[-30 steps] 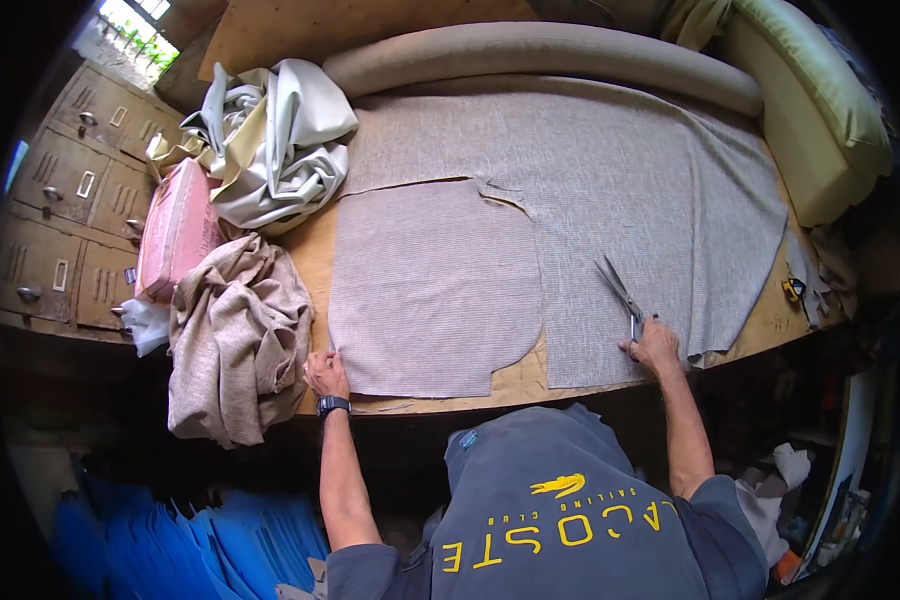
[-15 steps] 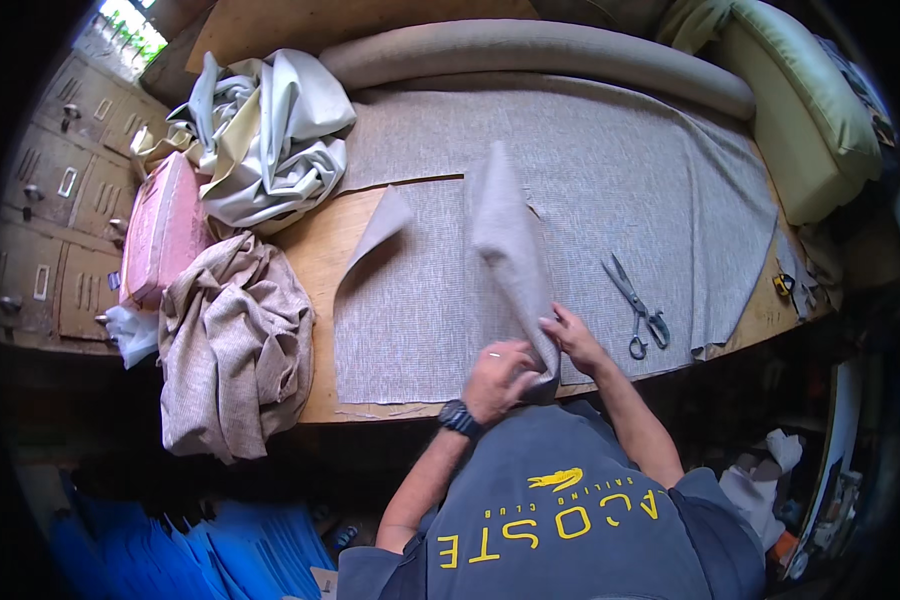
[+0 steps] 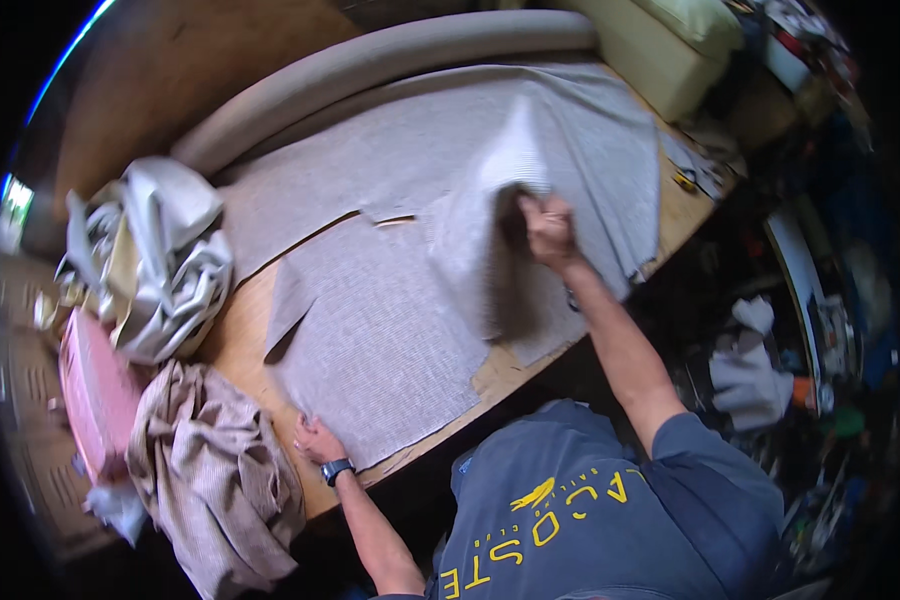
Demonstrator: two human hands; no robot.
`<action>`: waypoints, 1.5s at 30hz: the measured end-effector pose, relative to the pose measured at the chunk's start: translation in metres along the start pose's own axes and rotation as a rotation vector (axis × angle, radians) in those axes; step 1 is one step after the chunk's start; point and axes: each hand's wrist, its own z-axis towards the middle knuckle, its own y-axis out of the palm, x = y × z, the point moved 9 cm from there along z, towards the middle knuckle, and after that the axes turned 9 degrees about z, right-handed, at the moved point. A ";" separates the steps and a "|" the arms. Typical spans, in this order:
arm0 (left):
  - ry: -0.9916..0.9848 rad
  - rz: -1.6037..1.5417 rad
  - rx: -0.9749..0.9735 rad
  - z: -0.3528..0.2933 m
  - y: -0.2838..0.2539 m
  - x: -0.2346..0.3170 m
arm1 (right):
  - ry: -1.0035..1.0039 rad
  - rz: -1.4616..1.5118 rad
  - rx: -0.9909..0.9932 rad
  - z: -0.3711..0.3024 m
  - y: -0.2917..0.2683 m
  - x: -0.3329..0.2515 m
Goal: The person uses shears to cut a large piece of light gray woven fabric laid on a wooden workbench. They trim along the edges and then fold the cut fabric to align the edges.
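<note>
The right hand is high, grip pinching a raised, blurred fold of grey woven fabric on the table! Left hand at the fabric's near-left edge, grip impossible to tell. Yellow lettering crosses the dark blue T-shirt, below a yellow emblem.

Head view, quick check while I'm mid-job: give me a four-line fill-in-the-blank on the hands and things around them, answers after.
1. The hand holding up the fabric fold is the person's ____ one.
2. The dark watch is worn on the ____ wrist.
3. The block beside the crumpled brown cloth is coloured ____.
4. Seen from the person, the fabric roll lies along the table's ____ side.

Missing words: right; left; pink; far.
</note>
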 end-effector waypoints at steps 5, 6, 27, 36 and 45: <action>-0.008 -0.567 0.103 0.035 0.012 -0.020 | 0.084 -0.448 -0.207 -0.075 0.023 0.085; -0.162 -1.043 0.058 0.011 -0.023 0.028 | 0.099 -0.369 -0.224 -0.099 0.019 0.073; 1.261 -0.906 -0.895 -0.549 -0.068 0.621 | 0.019 0.845 -0.132 -0.100 -0.413 0.104; 1.309 -0.633 -1.057 -0.620 -0.016 0.728 | 0.250 -0.220 0.853 -0.200 -0.851 0.213; 0.868 -0.486 -1.097 -0.586 0.037 0.698 | 0.651 -0.992 0.761 -0.238 -0.927 0.354</action>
